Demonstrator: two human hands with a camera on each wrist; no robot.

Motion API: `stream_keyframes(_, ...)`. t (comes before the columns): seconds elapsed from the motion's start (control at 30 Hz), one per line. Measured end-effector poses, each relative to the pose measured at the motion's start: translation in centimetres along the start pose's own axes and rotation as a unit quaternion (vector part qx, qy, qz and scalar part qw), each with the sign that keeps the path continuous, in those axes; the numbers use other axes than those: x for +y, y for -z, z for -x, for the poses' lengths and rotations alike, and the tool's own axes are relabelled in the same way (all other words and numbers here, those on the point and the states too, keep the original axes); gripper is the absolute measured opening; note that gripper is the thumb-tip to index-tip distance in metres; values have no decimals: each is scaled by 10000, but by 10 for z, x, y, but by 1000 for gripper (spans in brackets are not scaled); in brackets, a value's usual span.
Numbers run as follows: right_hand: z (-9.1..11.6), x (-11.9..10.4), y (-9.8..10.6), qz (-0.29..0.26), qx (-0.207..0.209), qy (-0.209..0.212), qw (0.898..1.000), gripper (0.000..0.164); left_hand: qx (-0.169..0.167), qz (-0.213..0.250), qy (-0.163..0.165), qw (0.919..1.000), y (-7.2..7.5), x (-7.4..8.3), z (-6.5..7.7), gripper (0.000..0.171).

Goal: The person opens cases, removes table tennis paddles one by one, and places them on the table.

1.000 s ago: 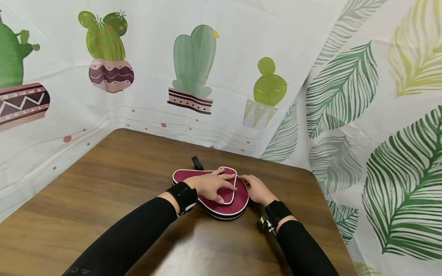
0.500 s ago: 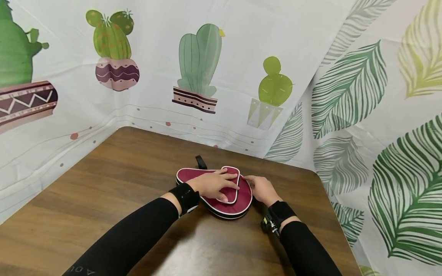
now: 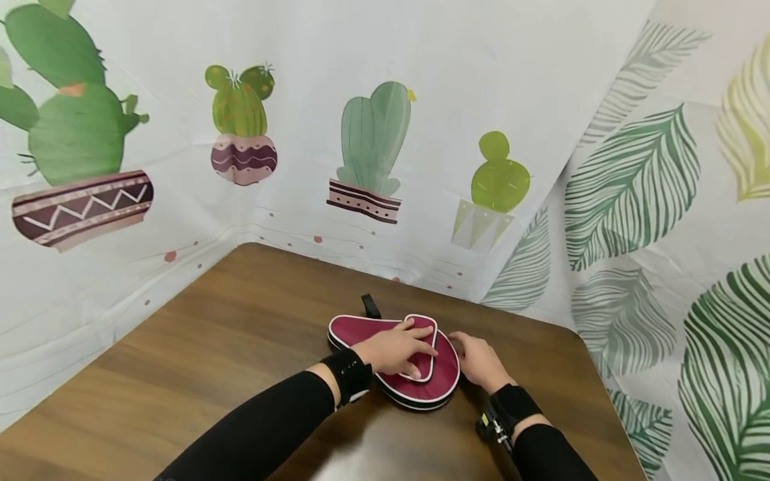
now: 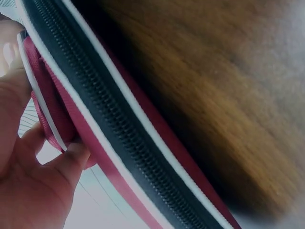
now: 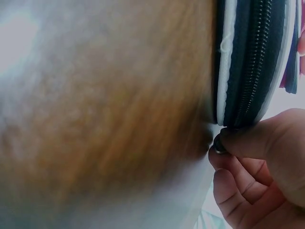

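Note:
A dark red table tennis bat case (image 3: 446, 374) with white piping lies flat on the wooden table, its narrow end to the left. My left hand (image 3: 400, 351) rests spread on the raised front pocket (image 3: 426, 367), fingers reaching over its flap. At the case's rounded right end, my right hand (image 3: 478, 361) pinches a small dark zipper pull (image 5: 219, 144) between thumb and index finger. Along the black side runs the zipper (image 4: 109, 109), its teeth looking closed where the left wrist view shows them. The fingers cover most of the pull.
A black strap loop (image 3: 370, 306) sticks out behind the case. The brown table (image 3: 252, 334) meets cloth-covered walls (image 3: 433, 87) printed with cacti and leaves at the back and right. Both wrists wear black bands with cameras.
The head view has tilted, so case and hands now appear lower and farther right. The left hand stays spread on the pocket; the right stays at the rounded end, with little visible shift.

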State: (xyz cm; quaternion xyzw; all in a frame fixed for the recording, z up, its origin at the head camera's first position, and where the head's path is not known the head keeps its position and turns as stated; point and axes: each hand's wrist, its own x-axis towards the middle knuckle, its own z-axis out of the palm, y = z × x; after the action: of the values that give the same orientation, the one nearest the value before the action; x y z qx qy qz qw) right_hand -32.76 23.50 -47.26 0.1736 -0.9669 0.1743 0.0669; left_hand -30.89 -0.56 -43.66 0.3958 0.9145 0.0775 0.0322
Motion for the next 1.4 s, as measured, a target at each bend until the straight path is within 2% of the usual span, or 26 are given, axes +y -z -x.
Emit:
stream_keyframes(0.13,10,3,-2,32,-14,-43,10000,31,27,60,100,9999,-7,7,0,54)
stream_keyframes(0.5,18,-1,-1,-199,-274,5,9994,39,160,-224,241,9993,-4,14,5,55)
stream_keyframes(0.77,23,0,-1,-194,-293,68,9994,43,165,-363,436,9983,-10,17,3,53)
stream_keyframes(0.9,21,-2,-3,-165,-226,149,9995,40,-49,-835,409,9957,-6,17,7,49)
stream_keyframes(1.03,21,-2,-3,-150,-261,224,9993,39,-540,-1071,369,9921,3,21,10,58)
stream_keyframes(1.1,21,-1,-2,-149,-302,201,9992,39,-766,-1203,235,9895,9,22,10,64)
stream_keyframes(1.17,20,0,-2,-151,-320,168,9992,39,-872,-1548,35,9841,15,21,9,70)
stream_keyframes(1.3,18,1,0,-140,-347,77,9993,36,-691,-2288,-423,9701,23,18,5,76)
stream_keyframes(1.4,18,3,2,-80,-341,82,9994,34,-528,-2456,-722,9652,24,16,0,72)
